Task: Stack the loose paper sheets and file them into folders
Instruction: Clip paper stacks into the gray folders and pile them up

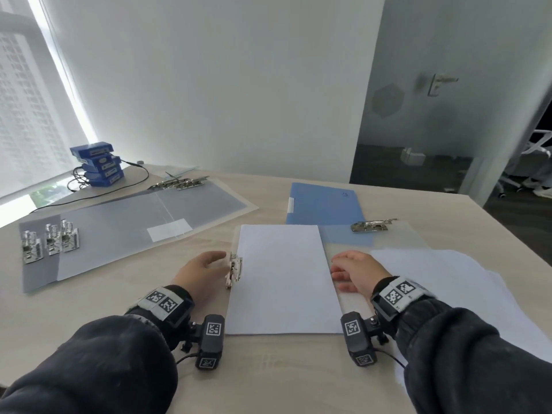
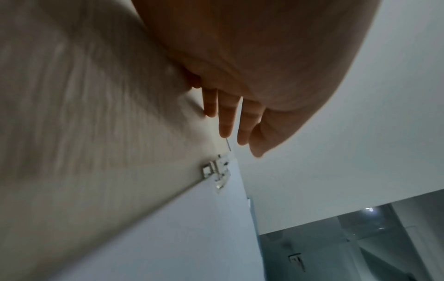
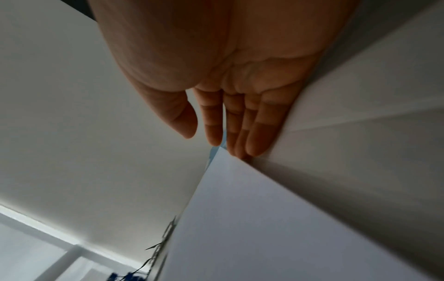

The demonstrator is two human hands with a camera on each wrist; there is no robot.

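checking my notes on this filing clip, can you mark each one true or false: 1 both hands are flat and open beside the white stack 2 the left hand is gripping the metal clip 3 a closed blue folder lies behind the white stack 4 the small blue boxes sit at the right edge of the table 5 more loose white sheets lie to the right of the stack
1. True: the left hand and the right hand flank the white stack, fingers straight.
2. False: its fingers are straight beside the metal clip, not curled round it.
3. True: the blue folder lies closed there.
4. False: the blue boxes are stacked at the far left, by the window.
5. True: the loose sheets lie there.
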